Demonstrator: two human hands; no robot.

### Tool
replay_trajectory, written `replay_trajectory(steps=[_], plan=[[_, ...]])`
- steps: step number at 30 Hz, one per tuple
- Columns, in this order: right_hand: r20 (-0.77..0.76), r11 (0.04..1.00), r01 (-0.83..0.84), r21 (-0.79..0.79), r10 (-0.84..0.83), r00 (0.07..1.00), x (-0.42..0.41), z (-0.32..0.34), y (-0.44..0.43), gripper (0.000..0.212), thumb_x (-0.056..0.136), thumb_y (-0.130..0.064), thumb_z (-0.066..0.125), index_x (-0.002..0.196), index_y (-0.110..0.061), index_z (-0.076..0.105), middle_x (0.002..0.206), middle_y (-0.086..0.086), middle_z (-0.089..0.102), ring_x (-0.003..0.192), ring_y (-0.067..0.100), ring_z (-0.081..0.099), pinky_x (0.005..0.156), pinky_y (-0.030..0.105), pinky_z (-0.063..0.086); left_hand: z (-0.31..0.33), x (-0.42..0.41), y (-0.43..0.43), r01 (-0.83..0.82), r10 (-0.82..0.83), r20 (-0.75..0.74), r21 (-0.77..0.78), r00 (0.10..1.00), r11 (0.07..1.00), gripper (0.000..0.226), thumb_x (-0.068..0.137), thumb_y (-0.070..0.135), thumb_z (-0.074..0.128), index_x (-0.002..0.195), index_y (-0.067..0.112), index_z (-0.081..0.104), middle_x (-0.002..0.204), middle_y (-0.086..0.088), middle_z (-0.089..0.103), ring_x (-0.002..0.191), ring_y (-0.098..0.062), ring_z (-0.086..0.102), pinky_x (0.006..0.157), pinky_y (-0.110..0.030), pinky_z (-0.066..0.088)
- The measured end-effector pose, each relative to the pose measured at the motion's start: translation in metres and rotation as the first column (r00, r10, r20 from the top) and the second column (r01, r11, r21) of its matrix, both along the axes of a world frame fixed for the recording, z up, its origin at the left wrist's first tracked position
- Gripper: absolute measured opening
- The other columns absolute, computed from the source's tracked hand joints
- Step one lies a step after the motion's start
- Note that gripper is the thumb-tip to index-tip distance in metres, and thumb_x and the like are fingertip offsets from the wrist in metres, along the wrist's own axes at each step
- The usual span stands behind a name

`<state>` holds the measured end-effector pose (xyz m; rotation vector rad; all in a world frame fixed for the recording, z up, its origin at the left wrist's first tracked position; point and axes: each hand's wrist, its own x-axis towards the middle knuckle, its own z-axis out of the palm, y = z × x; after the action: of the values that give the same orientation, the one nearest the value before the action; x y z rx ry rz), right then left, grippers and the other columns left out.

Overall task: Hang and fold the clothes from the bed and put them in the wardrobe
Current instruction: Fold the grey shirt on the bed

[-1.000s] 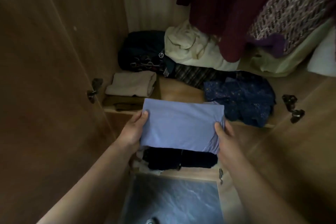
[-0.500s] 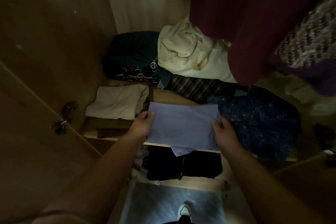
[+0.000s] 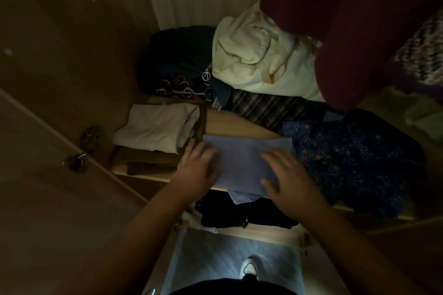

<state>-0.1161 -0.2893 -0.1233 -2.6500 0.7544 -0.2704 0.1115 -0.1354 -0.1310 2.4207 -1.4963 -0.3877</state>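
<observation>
A folded light-blue garment lies on the wooden wardrobe shelf, between a folded white cloth and a dark-blue patterned garment. A corner of it hangs over the shelf's front edge. My left hand rests flat on its left side with the fingers spread. On its right side lies my right hand, also flat with straight fingers. Neither hand grips the cloth.
A folded white cloth on brown ones sits at the left, the dark-blue patterned garment at the right. Cream bundle, dark clothes and plaid cloth lie behind. A maroon garment hangs overhead. Black clothes fill the lower shelf. The wardrobe door stands open at left.
The light-blue garment went from being held in front of the shelf to lying on it. Both hands let go of its edges and now lie flat on top.
</observation>
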Motion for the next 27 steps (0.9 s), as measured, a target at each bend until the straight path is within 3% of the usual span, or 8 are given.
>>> replay_trajectory(steps=[2, 4, 8, 12, 15, 21, 24, 27], plan=[[-0.124, 0.985, -0.086, -0.15, 0.068, 0.99, 0.004, -0.014, 0.004, 0.067, 0.092, -0.053, 0.043, 0.148, -0.015, 0.042, 0.153, 0.007, 0.043, 0.142, 0.027, 0.036, 0.118, 0.045, 0.027, -0.001, -0.004, -0.001, 0.174, -0.167, 0.198, -0.017, 0.966, 0.985, 0.066, 0.09, 0.058, 0.031, 0.149, 0.028, 0.041, 0.162, -0.003, 0.028, 0.154, -0.027, 0.01, 0.124, -0.044, 0.009], [-0.109, 0.968, -0.062, -0.243, 0.036, 0.993, 0.01, -0.016, 0.008, 0.067, 0.094, -0.052, 0.035, 0.149, -0.015, 0.042, 0.153, 0.008, 0.042, 0.143, 0.027, 0.036, 0.117, 0.047, 0.024, -0.001, -0.013, -0.01, 0.26, -0.24, 0.258, -0.046, 0.936, 0.964, 0.066, 0.094, 0.059, 0.029, 0.152, 0.027, 0.037, 0.163, -0.003, 0.027, 0.154, -0.024, 0.012, 0.124, -0.044, 0.007], [-0.097, 0.98, 0.015, -0.2, -0.035, 0.995, 0.036, -0.011, 0.016, 0.065, 0.097, -0.05, 0.028, 0.152, -0.015, 0.035, 0.158, 0.005, 0.035, 0.147, 0.022, 0.027, 0.119, 0.045, 0.024, -0.009, -0.036, -0.036, 0.255, -0.241, 0.258, -0.02, 0.936, 0.967, 0.07, 0.097, 0.056, 0.024, 0.157, 0.019, 0.024, 0.165, -0.005, 0.021, 0.154, -0.023, 0.01, 0.121, -0.055, 0.016], [-0.206, 0.97, -0.145, -0.197, 0.103, 0.973, 0.025, -0.031, 0.02, 0.076, 0.094, -0.061, 0.033, 0.153, -0.013, 0.032, 0.16, 0.006, 0.031, 0.148, 0.024, 0.026, 0.118, 0.051, 0.02, -0.037, -0.036, -0.024, 0.276, -0.297, 0.245, 0.116, 0.923, 0.954, 0.084, 0.094, 0.068, 0.024, 0.159, 0.019, 0.0, 0.167, -0.006, -0.005, 0.151, -0.021, -0.017, 0.122, -0.056, -0.005], [-0.225, 0.954, -0.194, -0.227, 0.143, 0.964, 0.014, -0.042, 0.012, 0.088, 0.089, -0.071, 0.039, 0.154, -0.013, 0.029, 0.16, 0.01, 0.03, 0.147, 0.03, 0.028, 0.118, 0.051, 0.022, -0.044, -0.032, -0.018, 0.313, -0.316, 0.261, 0.054, 0.912, 0.948, 0.084, 0.094, 0.072, 0.03, 0.16, 0.024, 0.011, 0.167, -0.005, 0.003, 0.154, -0.026, -0.005, 0.121, -0.058, -0.003], [-0.204, 0.968, -0.151, -0.198, 0.11, 0.973, 0.025, -0.05, -0.01, 0.08, 0.091, -0.068, 0.041, 0.152, -0.017, 0.032, 0.155, 0.009, 0.04, 0.14, 0.03, 0.04, 0.117, 0.042, 0.017, -0.047, -0.019, -0.037, 0.321, -0.33, 0.281, 0.077, 0.901, 0.944, 0.076, 0.095, 0.074, 0.018, 0.158, 0.031, 0.021, 0.165, -0.003, 0.02, 0.153, -0.027, 0.013, 0.117, -0.062, 0.006], [-0.161, 0.964, -0.142, -0.223, 0.107, 0.981, 0.033, -0.048, -0.024, 0.073, 0.086, -0.056, 0.053, 0.145, -0.015, 0.04, 0.146, 0.01, 0.051, 0.129, 0.031, 0.052, 0.116, 0.043, 0.028, -0.044, -0.014, -0.054, 0.307, -0.32, 0.266, 0.091, 0.909, 0.948, 0.08, 0.093, 0.075, 0.008, 0.159, 0.031, 0.019, 0.166, -0.003, 0.016, 0.153, -0.028, 0.01, 0.119, -0.065, 0.008], [-0.172, 0.97, -0.12, -0.212, 0.084, 0.981, 0.046, -0.043, -0.032, 0.069, 0.077, -0.049, 0.061, 0.136, -0.013, 0.053, 0.135, 0.011, 0.061, 0.116, 0.031, 0.063, 0.102, 0.047, 0.045, -0.042, -0.008, -0.066, 0.29, -0.314, 0.251, 0.13, 0.916, 0.948, 0.083, 0.091, 0.078, 0.014, 0.159, 0.032, 0.001, 0.167, 0.001, -0.005, 0.153, -0.024, -0.011, 0.12, -0.059, -0.009]])
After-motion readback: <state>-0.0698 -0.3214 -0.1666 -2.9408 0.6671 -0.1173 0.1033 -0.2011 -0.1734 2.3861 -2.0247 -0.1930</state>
